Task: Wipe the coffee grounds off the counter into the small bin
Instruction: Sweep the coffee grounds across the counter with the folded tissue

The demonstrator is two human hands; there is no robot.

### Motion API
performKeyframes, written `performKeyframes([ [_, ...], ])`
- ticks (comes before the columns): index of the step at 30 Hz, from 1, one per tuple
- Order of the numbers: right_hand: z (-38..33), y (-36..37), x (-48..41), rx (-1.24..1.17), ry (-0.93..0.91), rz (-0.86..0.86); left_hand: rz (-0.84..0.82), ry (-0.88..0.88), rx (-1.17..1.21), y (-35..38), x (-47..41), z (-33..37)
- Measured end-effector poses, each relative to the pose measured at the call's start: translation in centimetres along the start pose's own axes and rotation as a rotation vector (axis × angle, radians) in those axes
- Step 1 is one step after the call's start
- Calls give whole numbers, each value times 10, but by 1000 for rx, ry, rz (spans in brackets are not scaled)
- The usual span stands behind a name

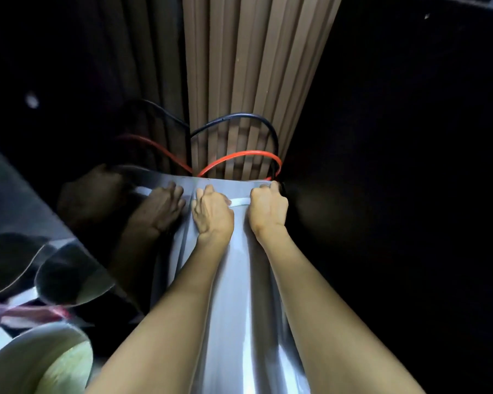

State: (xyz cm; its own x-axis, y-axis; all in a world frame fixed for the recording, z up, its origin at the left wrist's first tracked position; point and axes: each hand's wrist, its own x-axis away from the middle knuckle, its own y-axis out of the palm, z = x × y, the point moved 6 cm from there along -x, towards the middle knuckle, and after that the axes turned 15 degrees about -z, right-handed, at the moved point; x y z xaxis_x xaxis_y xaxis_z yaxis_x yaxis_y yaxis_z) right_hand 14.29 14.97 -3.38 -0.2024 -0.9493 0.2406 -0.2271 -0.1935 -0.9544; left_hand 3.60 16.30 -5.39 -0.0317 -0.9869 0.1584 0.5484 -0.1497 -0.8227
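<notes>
Most of what you see is dark: black masses fill 9 to 11 o'clock and the whole right side from 1 to 5 o'clock, too dim to name. Between them, at 12 o'clock, stands one slatted tan panel [256, 81], its ribs running upright.

Below it, one narrow shiny metal bench [239, 280] runs from 6 o'clock up to the middle, and your two bare forearms lie along it. No grounds can be made out on the metal, and you cannot tell a small bin anywhere in the picture.

At 8 o'clock sits one pale bowl [26, 362] with something yellow-green inside, too blurred to name. Just above it lie dark glossy shapes and a red-and-white patch, also unclear.

Two cables loop against the panel just beyond the bench's far edge: one black cable [239, 117] above, one red cable [239, 155] below. Each is doubled by a dim reflection on the dark glossy face at 10 o'clock, where a mirrored hand shows too.

Your two hands lie side by side at the bench's far end. Your left hand [212, 214] presses palm down with fingers curled over one white strip [239, 201], maybe a folded cloth. Your right hand [268, 207], at its 3 o'clock, is fisted on the strip's other end. Both grips are closed on it; the strip spans the gap between them, flat on the metal.
</notes>
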Motion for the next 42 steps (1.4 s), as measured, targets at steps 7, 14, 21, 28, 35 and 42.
performKeyframes([
  [7, 0, 8, 46, 159, 8, 5, -100, 25, 57, 0, 58, -10],
  [14, 6, 21, 119, 174, -19, -56, -204, 64, 4, -1, 128, -18],
  [21, 12, 49, 184, 156, -60, -92, -212, 71, -19, 2, 188, -42],
  [28, 16, 37, 172, 12, 28, -97, -188, 108, -202, -3, 188, -39],
  [35, -12, 7, 104, -39, -96, 63, -191, 169, -506, -8, 134, -24],
  [42, -44, 8, 50, -1, -244, -29, -196, 138, -694, 1, 104, -24],
])
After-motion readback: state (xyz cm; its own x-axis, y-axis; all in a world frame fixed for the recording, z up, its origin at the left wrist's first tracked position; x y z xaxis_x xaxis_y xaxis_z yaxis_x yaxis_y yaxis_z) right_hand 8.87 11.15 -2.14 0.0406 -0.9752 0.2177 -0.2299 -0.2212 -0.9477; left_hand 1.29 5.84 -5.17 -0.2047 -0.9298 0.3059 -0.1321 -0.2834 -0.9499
